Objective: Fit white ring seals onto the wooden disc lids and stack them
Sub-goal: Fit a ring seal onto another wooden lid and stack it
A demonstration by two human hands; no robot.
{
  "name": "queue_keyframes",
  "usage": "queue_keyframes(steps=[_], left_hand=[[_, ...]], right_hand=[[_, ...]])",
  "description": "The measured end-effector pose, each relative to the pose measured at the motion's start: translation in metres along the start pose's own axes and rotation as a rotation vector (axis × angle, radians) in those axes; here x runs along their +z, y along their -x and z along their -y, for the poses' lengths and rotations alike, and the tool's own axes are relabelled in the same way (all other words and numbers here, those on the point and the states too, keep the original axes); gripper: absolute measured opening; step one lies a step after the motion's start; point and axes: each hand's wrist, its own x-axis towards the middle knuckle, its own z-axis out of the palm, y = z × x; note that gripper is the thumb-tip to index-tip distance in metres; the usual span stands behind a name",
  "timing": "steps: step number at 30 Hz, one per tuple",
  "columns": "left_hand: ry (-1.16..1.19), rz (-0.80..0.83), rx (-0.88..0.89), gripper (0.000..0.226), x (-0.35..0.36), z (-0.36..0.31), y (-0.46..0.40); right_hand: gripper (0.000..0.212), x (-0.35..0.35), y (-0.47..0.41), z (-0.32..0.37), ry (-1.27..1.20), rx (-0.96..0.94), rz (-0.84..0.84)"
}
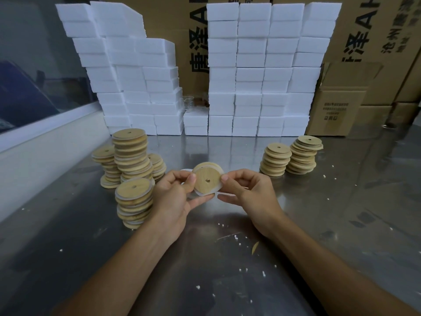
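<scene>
Above the scuffed steel tabletop (319, 224), the left hand (173, 199) and right hand (248, 192) pinch a round pale wooden disc lid with a centre hole (206, 180) by its edges, thumbs and fingertips curled round its white ring seal (201, 194). Sealed lid stacks (131, 156) stand left, bare lid stacks (292, 156) right. Behind rise white foam blocks (250, 71) and brown cardboard cartons (369, 42) printed with Chinese characters and "AH".

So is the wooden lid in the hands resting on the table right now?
No, the wooden lid is held up off the metal table, pinched at its edges between the left hand and the right hand.
</scene>
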Motion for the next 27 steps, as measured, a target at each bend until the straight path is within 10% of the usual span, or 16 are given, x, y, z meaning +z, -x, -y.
queue_keyframes(steps=[5,14,27], left_hand=[[-0.056,0.017,0.024,0.022,-0.002,0.005,-0.002],[-0.521,0.119,0.459,0.03,-0.004,0.009,0.0],[-0.374,0.084,0.294,0.033,-0.005,0.009,0.001]], right_hand=[[0.015,0.004,0.002,-0.005,-0.015,0.062,-0.024],[0.006,0.002,0.002,-0.011,0.692,-0.475,-0.057],[0.012,-0.005,-0.006,-0.005,0.499,-0.322,-0.012]])
